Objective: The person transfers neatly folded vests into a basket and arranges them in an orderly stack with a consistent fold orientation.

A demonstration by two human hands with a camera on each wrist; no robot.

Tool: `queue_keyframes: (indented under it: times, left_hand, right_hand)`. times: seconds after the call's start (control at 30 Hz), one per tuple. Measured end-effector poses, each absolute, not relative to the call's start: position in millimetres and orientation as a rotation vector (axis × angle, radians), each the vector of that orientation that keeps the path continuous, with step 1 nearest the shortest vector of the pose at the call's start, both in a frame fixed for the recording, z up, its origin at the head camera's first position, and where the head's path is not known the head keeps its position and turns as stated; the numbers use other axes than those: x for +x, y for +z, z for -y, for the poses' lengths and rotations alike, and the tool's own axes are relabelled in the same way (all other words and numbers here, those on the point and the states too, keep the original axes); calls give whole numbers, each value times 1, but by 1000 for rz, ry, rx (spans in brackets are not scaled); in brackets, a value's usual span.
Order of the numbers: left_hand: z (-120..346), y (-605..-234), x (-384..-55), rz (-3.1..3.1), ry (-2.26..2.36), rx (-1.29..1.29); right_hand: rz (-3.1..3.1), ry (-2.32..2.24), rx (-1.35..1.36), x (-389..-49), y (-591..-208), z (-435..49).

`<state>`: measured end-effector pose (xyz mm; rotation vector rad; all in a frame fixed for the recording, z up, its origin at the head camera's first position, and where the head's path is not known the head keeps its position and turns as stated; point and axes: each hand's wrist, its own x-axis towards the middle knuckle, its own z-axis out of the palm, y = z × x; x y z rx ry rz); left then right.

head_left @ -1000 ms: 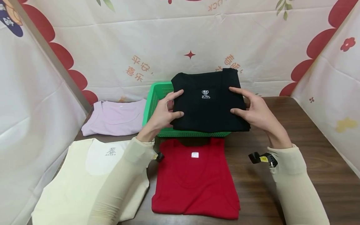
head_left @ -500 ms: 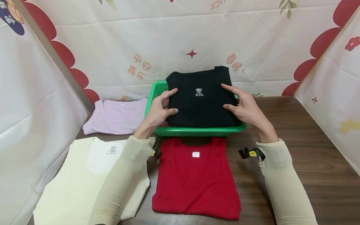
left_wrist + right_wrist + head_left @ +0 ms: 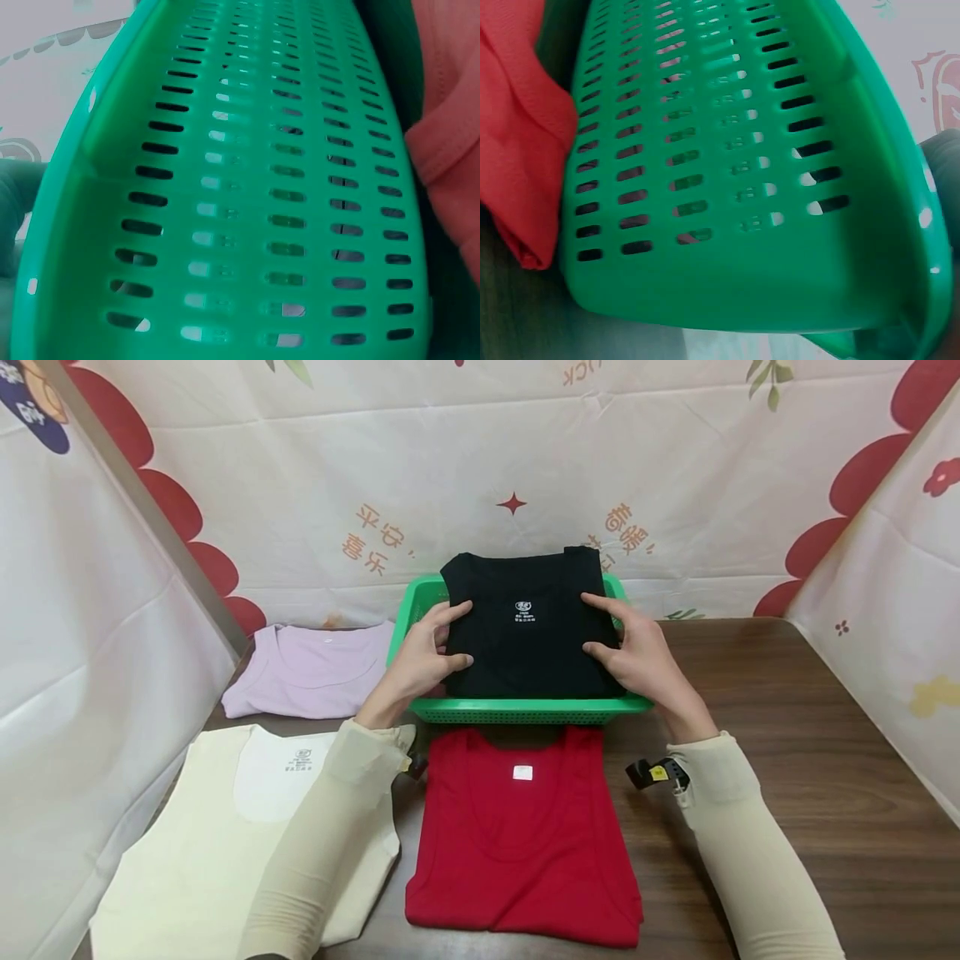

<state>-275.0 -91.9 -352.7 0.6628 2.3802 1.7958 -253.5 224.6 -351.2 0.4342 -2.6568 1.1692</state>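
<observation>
A folded black tank top with a small white print lies within the green basket, its top edge reaching over the far rim in the head view. My left hand grips its left side, thumb and index finger on top and other fingers partly hidden below. On the opposite side my right hand holds the right edge, thumb and index finger likewise on the cloth. Both wrist views are filled mostly by the slotted basket wall, with only a dark blurred edge of each hand showing.
A folded red tank top lies just in front of the basket. To the left are a cream tank top, partly under my left sleeve, and a lilac one behind it. A printed curtain hangs behind the wooden table.
The black tank top has come down and slightly left into the basket, with both hands still gripping it. My right hand has moved further left; the other tank tops have stayed put.
</observation>
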Motion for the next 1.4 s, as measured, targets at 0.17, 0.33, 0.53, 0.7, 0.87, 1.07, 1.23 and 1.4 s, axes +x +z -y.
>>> queue_keyframes:
  times: [0.17, 0.33, 0.53, 0.7, 0.87, 1.07, 1.23, 1.4]
  left_hand:
    - [94, -352, -277, -2438, 1660, 705]
    - [96, -352, -277, -2653, 1410, 704]
    - [95, -352, -276, -2744, 1243, 689]
    - [98, -351, -277, -2754, 1186, 685]
    - [98, -352, -278, -2758, 1124, 679]
    - [98, -354, -279, -2766, 1090, 688]
    - [98, -354, -278, -2758, 1082, 698]
    - [98, -355, -279, -2744, 1067, 706]
  right_hand:
    - [2708, 1135, 409, -255, -355, -224]
    - [2802, 1091, 415, -255, -354, -223]
    - [2827, 1008, 413, -254, -355, -223]
    - [2833, 927, 426, -255, -358, -222]
    - [2869, 860, 425, -256, -357, -220]
    - [2872, 836, 442, -257, -357, -219]
    - [2870, 841, 427, -256, -356, -219]
    - [2885, 836, 395, -255, -356, -219]
